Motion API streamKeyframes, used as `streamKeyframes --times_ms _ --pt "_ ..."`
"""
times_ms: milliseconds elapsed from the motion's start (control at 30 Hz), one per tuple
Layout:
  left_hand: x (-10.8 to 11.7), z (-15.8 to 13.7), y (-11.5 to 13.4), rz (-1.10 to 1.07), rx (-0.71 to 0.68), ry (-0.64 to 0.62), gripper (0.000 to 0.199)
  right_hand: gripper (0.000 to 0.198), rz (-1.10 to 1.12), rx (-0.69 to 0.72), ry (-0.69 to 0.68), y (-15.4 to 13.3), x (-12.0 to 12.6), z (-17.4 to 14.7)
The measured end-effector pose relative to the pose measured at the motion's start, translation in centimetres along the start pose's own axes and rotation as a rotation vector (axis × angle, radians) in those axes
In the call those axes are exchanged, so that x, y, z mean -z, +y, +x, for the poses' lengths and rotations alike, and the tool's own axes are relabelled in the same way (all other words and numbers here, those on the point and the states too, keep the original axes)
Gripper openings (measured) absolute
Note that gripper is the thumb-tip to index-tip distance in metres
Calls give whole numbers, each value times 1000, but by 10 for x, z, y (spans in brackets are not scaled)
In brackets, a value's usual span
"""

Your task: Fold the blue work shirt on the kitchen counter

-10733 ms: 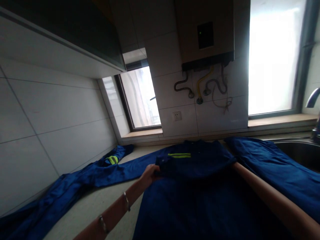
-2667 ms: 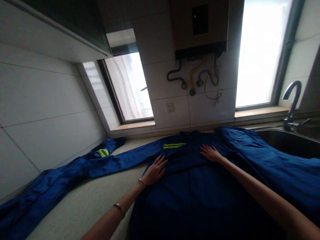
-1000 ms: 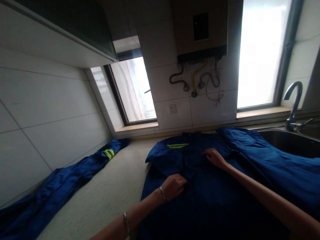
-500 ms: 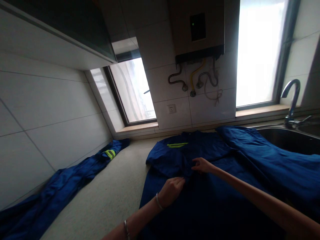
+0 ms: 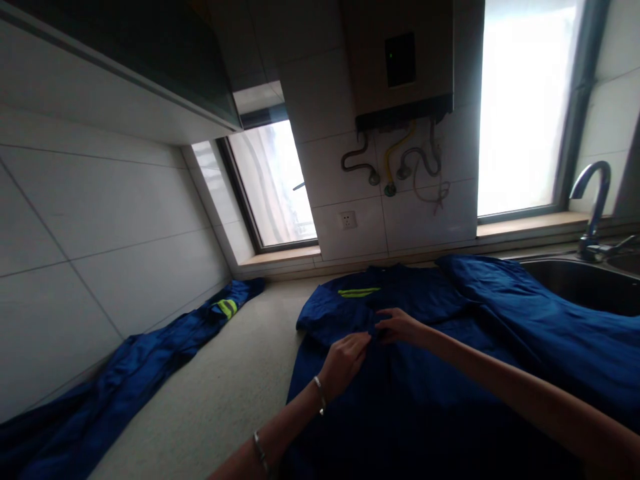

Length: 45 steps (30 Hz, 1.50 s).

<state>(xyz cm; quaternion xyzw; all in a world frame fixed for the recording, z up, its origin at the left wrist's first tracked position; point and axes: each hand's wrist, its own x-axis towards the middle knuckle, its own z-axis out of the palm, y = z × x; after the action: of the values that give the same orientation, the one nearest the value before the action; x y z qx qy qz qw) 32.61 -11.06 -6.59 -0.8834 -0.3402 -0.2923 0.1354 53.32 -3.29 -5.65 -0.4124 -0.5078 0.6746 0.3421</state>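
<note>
A dark blue work jacket (image 5: 425, 380) with a yellow-green and grey stripe on its chest lies spread over the counter, collar towards the wall. My left hand (image 5: 345, 359), with bangles on the wrist and forearm, is closed on the cloth at the jacket's front, just below the stripe. Close beside it, my right hand (image 5: 401, 327) pinches the same part of the front with thumb and fingers. The fingertips of both hands nearly meet, and the small bit of cloth between them is too dark to make out.
Another blue garment (image 5: 165, 353) with a yellow-green band lies along the left wall on the pale counter (image 5: 245, 360). At the right are a sink (image 5: 565, 283) and a tap (image 5: 593, 207). A water heater (image 5: 400, 60) with pipes hangs above; a cupboard (image 5: 125, 67) juts out at upper left.
My left hand has moved up, away from me, and my right hand slightly left, bringing the fingertips closer together on the jacket front. The view has shifted slightly.
</note>
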Motion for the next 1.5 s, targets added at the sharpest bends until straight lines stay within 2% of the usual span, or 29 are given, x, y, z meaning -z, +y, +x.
streamKeyframes --times_ms 67,133,200,333,500,667,800,867,933,1033,1100,1167,1233,1300,1400,1433,1500 --pt "9 3 3 109 -167 15 32 60 51 124 17 -33 -6 5" --pt "11 5 4 157 -316 -42 33 51 84 237 14 -76 -11 8" --pt "5 8 2 153 -318 -143 35 45 101 348 17 -122 -16 8" --pt "-27 17 -26 133 15 -285 41 45 31 533 46 -206 -21 5" --pt "-59 26 -92 62 346 -314 47 45 -122 689 138 -274 -16 -11" --pt "-65 25 -151 -48 561 -292 46 41 -247 780 268 -313 7 -37" --pt "-61 16 -173 -249 738 -314 38 33 -308 777 423 -319 35 -44" --pt "-57 11 -176 -299 783 -325 35 26 -300 788 441 -313 47 -44" --pt "-50 7 -176 -258 810 -287 33 24 -294 794 418 -303 57 -45" --pt "-40 -1 -173 -22 851 -165 27 32 -330 756 364 -278 74 -58" --pt "-35 -7 -172 130 817 -114 24 38 -325 706 313 -250 92 -74" --pt "-32 -13 -173 195 759 -133 29 43 -273 637 272 -208 116 -95" --pt "-31 -18 -176 215 731 -211 22 46 -200 565 285 -153 143 -116" --pt "-31 -20 -180 211 743 -294 15 44 -143 387 293 -89 170 -133" --pt "-32 -17 -182 210 801 -343 15 40 -99 167 280 3 200 -144" --pt "-32 -15 -182 215 821 -352 15 42 -144 124 287 27 205 -144" --pt "-30 -10 -178 232 817 -356 17 39 -461 149 448 62 210 -139"
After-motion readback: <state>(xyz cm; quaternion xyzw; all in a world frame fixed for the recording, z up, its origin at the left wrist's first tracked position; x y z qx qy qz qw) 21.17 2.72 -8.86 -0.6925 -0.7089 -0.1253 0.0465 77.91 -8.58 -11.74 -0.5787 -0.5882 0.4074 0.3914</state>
